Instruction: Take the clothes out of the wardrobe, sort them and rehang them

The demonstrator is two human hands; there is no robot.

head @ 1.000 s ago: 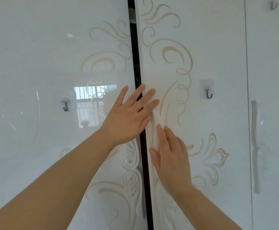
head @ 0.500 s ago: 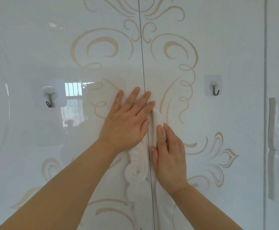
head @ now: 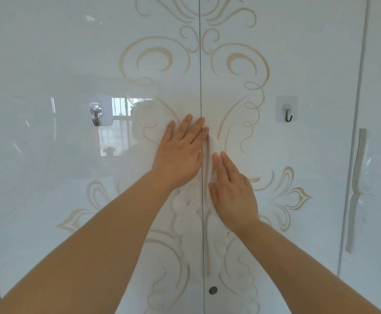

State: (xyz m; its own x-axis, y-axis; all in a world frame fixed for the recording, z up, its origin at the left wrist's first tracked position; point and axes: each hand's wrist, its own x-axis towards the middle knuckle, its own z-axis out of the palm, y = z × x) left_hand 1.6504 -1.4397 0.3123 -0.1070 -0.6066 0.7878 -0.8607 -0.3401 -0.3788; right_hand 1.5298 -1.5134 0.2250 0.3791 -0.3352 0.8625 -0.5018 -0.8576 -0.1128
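Observation:
A glossy white wardrobe with gold scroll patterns fills the view. Its left door (head: 76, 200) and right door (head: 298, 64) meet at a thin seam down the middle, both closed. My left hand (head: 180, 152) lies flat on the left door, its fingertips reaching the seam. My right hand (head: 232, 189) rests flat on the right door, just beside the raised white carved handles (head: 186, 209) along the seam. Neither hand holds anything. No clothes are visible.
A small metal hook (head: 96, 115) sticks to the left door and another hook (head: 288, 114) to the right door. A keyhole (head: 212, 290) sits low by the seam. A third door with a long white handle (head: 356, 191) stands at the right.
The dark gap between the two doors has shut to a thin seam. Both hands stayed flat on the doors near the middle, and the view shifted a little.

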